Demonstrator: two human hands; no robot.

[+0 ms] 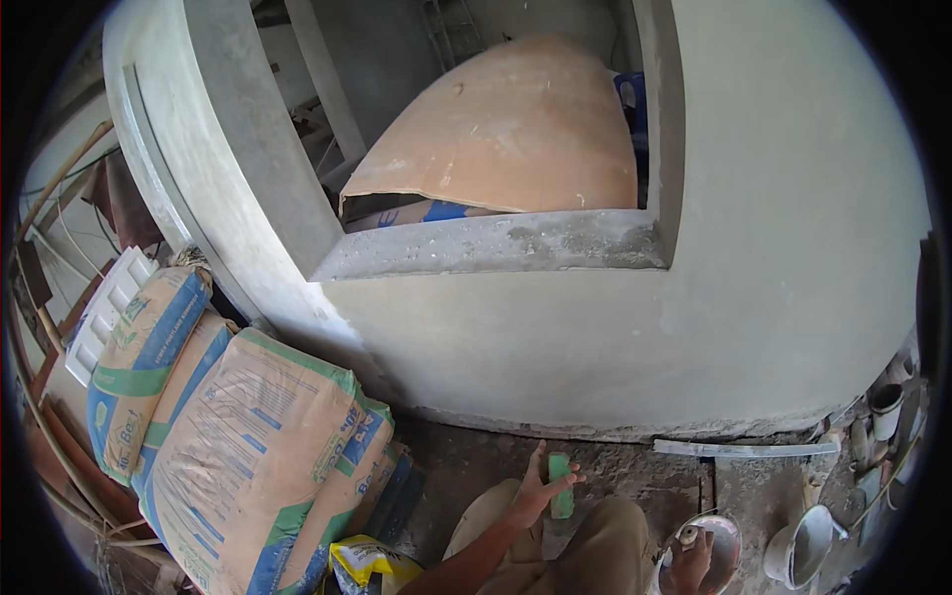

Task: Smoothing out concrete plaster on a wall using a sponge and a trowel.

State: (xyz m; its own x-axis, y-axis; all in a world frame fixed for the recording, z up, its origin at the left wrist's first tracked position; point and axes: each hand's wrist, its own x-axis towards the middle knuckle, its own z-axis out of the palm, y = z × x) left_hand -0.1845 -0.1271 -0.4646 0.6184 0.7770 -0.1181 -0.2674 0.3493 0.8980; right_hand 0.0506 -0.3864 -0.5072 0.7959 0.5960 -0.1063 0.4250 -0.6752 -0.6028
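Knees in tan trousers (pixel 595 550) sat lowest in the view, the person crouched facing a grey plastered wall (pixel 694 297). Left hand (pixel 535 491) was raised over the left knee, fingers spread and loosely curled, thumb out, with a small green block (pixel 561 486) resting against the fingers; the grip looked light rather than clamped. Right hand (pixel 691 560) was low at the right knee, closed round a small pale object at the rim of a metal bowl (pixel 729 540); what the object was could not be told. The bowl stood on the rough concrete floor (pixel 476 466) just right of the knee.

Stacked cement bags (pixel 248 456), tan with green and blue print, leaned against the wall to the left, with a yellow bag (pixel 367 565) at their foot. A white ribbed panel (pixel 104 312) stood behind the bags. The wall held an opening with a rough grey sill (pixel 496 246); through it a bent sheet of brown board (pixel 506 129) was seen. A pale strip (pixel 744 448) lay along the foot of the wall to the right. Further right, a metal bucket (pixel 798 545) and several small pots (pixel 886 402) stood on the floor, well apart from the green block.
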